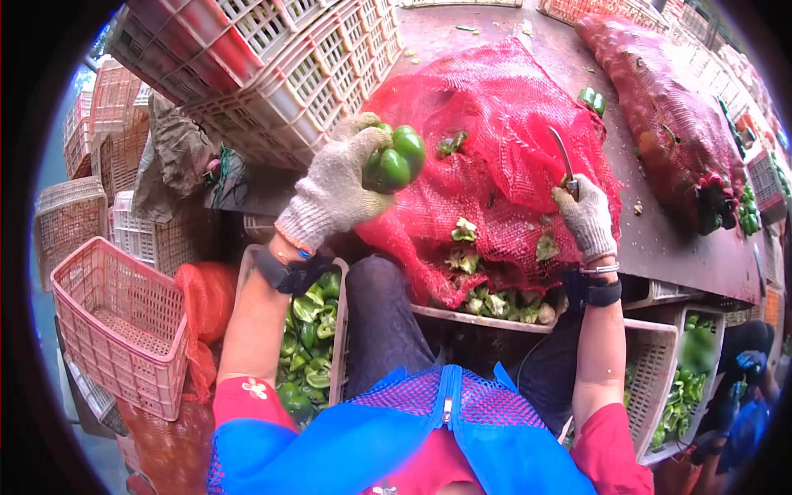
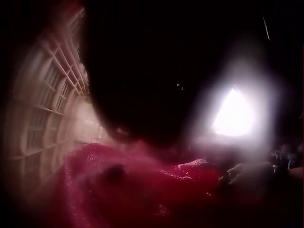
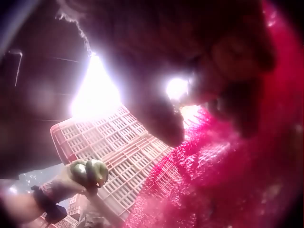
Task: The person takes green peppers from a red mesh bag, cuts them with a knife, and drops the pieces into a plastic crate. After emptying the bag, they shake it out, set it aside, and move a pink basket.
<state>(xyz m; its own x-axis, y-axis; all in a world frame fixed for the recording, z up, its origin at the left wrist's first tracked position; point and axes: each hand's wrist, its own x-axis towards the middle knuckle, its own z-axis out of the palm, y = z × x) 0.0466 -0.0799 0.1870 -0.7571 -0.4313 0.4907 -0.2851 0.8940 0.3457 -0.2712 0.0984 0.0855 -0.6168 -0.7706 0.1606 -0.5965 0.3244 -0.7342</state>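
My gloved left hand (image 1: 338, 181) grips a green bell pepper (image 1: 400, 158), raised over the left side of a red mesh bag (image 1: 511, 99). The pepper (image 3: 90, 173) also shows in the right wrist view, in front of the stacked crates. A small knife (image 1: 563, 153) with a thin curved blade is held in my gloved right hand (image 1: 590, 219), its blade pointing up and away over the bag's right side. Pale green pepper scraps (image 1: 464, 230) lie on the mesh, with more at its near edge. The left wrist view is mostly dark.
Stacked plastic crates (image 1: 322, 91) rise close to the left hand. Cut peppers (image 1: 313, 330) fill a crate by the left knee. A pink crate (image 1: 124, 330) stands farther left. A full mesh sack (image 1: 660, 115) lies on the table's right, with a pepper crate (image 1: 685, 388) below.
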